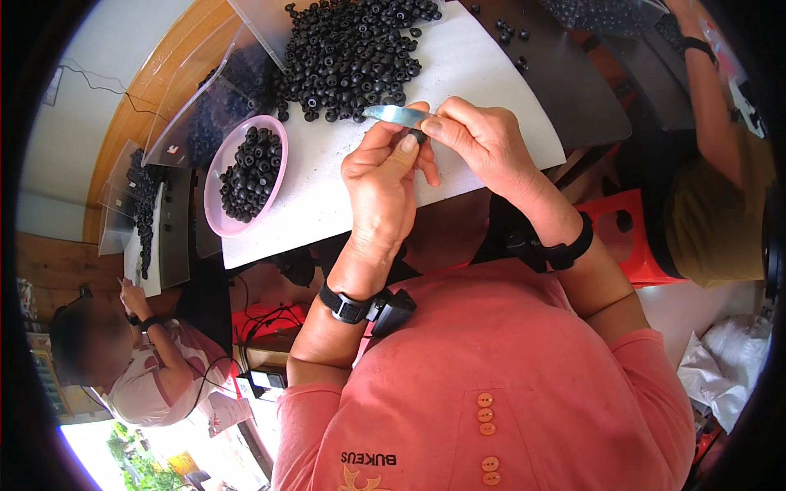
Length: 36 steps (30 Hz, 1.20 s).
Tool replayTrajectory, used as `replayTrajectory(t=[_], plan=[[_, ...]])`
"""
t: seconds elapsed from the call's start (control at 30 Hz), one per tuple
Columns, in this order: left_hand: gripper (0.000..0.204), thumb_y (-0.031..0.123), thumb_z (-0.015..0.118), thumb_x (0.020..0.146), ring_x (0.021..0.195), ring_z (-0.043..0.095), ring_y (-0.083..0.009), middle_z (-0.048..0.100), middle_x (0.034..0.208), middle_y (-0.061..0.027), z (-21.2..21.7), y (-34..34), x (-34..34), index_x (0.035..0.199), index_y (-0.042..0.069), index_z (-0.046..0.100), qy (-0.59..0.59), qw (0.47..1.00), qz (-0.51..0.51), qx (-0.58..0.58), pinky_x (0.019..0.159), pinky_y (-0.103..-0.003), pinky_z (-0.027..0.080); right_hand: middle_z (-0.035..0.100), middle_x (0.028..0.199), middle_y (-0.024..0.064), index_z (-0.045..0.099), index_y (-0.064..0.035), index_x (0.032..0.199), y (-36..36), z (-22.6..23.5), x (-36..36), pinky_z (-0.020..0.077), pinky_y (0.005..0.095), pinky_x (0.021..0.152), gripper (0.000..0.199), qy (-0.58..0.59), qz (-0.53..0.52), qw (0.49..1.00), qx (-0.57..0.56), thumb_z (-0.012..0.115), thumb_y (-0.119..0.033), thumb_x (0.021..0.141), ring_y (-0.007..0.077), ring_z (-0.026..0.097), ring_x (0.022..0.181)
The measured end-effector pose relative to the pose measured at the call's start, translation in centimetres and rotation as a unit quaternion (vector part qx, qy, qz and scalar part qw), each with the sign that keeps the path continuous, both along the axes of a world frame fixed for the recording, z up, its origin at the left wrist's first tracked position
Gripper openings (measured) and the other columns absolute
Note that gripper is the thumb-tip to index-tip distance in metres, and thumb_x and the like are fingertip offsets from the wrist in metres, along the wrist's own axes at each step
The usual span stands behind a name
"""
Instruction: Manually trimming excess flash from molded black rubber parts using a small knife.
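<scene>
The left hand (385,176) is pinching one small black part (419,136) between thumb and fingertips, just over the white board (491,90). The right hand (479,139) is gripping a thin metal blade (395,114), its tip touching the part. The part is appearing light, rubbery and easily dropped; holding it by its sides is judged best, leaving the top free. A heap of parts (352,53) is lying beyond, and a pink bowl (219,219) of them to the left.
</scene>
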<state>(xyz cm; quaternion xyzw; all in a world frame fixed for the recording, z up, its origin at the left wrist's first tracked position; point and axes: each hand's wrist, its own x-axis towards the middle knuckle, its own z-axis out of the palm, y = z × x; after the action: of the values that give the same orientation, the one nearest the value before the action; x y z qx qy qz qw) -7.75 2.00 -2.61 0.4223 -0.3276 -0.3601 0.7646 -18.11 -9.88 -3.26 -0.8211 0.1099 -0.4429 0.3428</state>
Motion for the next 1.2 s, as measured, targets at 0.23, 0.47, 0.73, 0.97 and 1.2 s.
replayTrajectory(t=[0.23,0.47,0.73,0.97,1.2], plan=[[0.029,-0.004,0.050,0.096,0.079,0.061,-0.0186,0.063,0.100,-0.0127,0.02,0.06,0.26,0.124,-0.009,0.058,0.024,0.999,-0.027,-0.004,0.059,-0.029,0.053,0.057,0.055,0.0070,0.063,-0.0037,0.076,-0.20,-0.37,-0.13,0.0385,0.0314,0.044,0.031,0.006,0.013,0.999,0.047,0.066,-0.029,0.094,0.0162,0.051,0.044],[0.032,-0.006,0.052,0.095,0.080,0.061,-0.0173,0.063,0.105,-0.0125,0.15,0.37,0.13,0.127,-0.009,0.057,0.005,1.000,-0.023,-0.005,0.061,-0.029,0.055,0.053,0.052,0.0072,0.064,-0.0034,0.078,-0.09,-0.33,-0.20,0.0369,0.0303,0.044,0.029,-0.013,0.015,0.999,0.044,0.066,-0.027,0.094,0.0143,0.049,0.044],[0.033,-0.005,0.051,0.095,0.081,0.062,-0.0192,0.063,0.103,-0.0146,0.14,0.38,0.18,0.127,-0.009,0.056,-0.010,1.000,-0.021,-0.016,0.060,-0.031,0.055,0.055,0.053,0.0063,0.065,-0.0028,0.081,-0.04,-0.46,-0.11,0.0369,0.0289,0.045,0.027,-0.029,0.033,0.997,0.062,0.065,-0.025,0.095,0.0113,0.049,0.046],[0.029,-0.006,0.051,0.095,0.082,0.062,-0.0196,0.063,0.109,-0.0164,-0.09,0.30,0.33,0.122,-0.008,0.059,-0.006,1.000,-0.021,-0.013,0.060,-0.031,0.055,0.053,0.052,0.0062,0.064,-0.0028,0.079,-0.18,-0.71,-0.15,0.0365,0.0289,0.045,0.029,-0.034,0.025,0.998,0.056,0.065,-0.027,0.096,0.0114,0.047,0.046],[0.024,-0.006,0.051,0.095,0.082,0.063,-0.0197,0.063,0.117,-0.0162,0.03,0.36,0.21,0.117,-0.008,0.061,-0.001,1.000,-0.024,-0.018,0.060,-0.032,0.055,0.052,0.051,0.0061,0.064,-0.0031,0.079,-0.10,-0.73,0.04,0.0357,0.0289,0.044,0.029,-0.040,0.021,0.998,0.054,0.065,-0.028,0.095,0.0119,0.046,0.045]])
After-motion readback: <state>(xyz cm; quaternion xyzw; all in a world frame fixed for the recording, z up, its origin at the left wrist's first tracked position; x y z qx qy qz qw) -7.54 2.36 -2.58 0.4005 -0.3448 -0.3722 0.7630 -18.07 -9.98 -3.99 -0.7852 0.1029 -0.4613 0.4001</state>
